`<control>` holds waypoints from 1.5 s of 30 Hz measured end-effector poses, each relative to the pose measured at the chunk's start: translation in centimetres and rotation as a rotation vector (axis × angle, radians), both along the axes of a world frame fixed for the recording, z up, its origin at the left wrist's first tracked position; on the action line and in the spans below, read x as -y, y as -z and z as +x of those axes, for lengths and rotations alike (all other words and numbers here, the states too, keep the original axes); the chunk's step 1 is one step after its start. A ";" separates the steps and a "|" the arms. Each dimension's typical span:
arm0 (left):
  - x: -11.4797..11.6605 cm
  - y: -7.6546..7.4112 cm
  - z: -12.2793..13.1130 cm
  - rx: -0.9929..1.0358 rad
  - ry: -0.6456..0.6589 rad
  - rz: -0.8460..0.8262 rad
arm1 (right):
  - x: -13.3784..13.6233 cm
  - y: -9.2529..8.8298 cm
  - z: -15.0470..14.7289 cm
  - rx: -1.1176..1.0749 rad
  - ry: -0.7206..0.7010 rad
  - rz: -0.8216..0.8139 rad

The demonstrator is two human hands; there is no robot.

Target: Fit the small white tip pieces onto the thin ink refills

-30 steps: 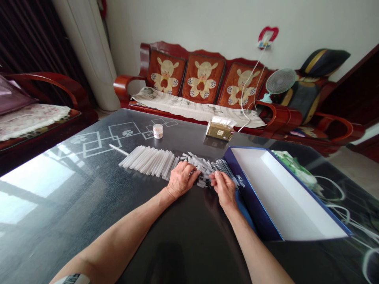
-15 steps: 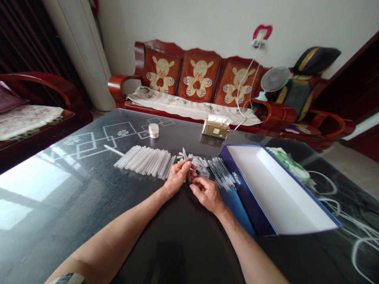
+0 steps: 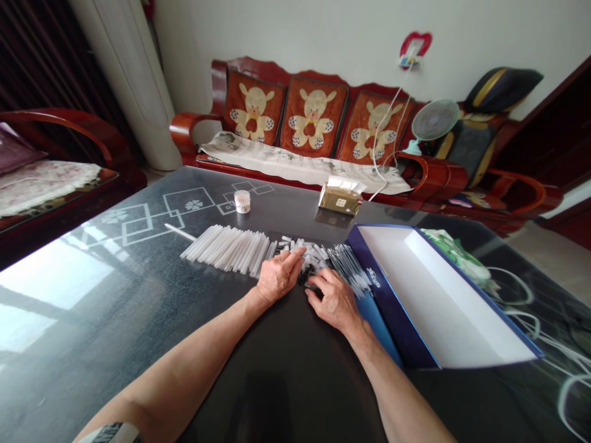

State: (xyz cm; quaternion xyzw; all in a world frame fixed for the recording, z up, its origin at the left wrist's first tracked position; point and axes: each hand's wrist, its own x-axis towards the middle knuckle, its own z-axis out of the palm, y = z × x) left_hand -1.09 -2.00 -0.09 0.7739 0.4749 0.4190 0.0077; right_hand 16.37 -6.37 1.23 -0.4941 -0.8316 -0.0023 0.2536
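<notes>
Just left of the blue box (image 3: 383, 307), resting the left hand (image 3: 276, 278) palm down, fingers stretched loosely over a heap of small white plastic pieces (image 3: 314, 252), clasping nothing visible. Curling the right hand (image 3: 336, 301) onto the same heap, nearer the box; cannot tell whether pinching a piece. Judging the pieces light, stiff, smooth and quick to scatter; best pinching one across its middle. Showing, farther left of the box, a neat row of white tubes (image 3: 231, 249), and against the box's wall, thin clear sticks (image 3: 348, 267). Showing a dark glossy table (image 3: 138, 295) beneath, and beyond the box a tissue pack (image 3: 340, 198), a small jar (image 3: 242, 201) and a red wooden sofa (image 3: 314, 117).
</notes>
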 end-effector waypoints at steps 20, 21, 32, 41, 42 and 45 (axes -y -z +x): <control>-0.1 0.5 0.0 -0.152 0.076 0.013 | 0.0 0.5 -0.8 0.056 0.132 0.000; 0.0 0.5 0.0 -0.157 0.074 0.015 | 0.0 0.5 -0.8 0.055 0.135 0.001; 0.1 -0.6 0.1 -0.272 0.031 -0.071 | -0.2 -0.7 -1.3 0.207 0.175 -0.069; 2.1 -0.1 0.0 -0.287 -0.031 -0.061 | -0.2 -0.9 -1.3 0.123 0.188 -0.021; 2.2 0.0 0.0 -0.285 -0.033 -0.039 | -0.2 -0.8 -1.1 0.047 0.175 0.015; 2.0 0.2 0.0 -0.263 -0.042 0.020 | -0.9 -0.9 -0.4 -0.202 0.120 0.101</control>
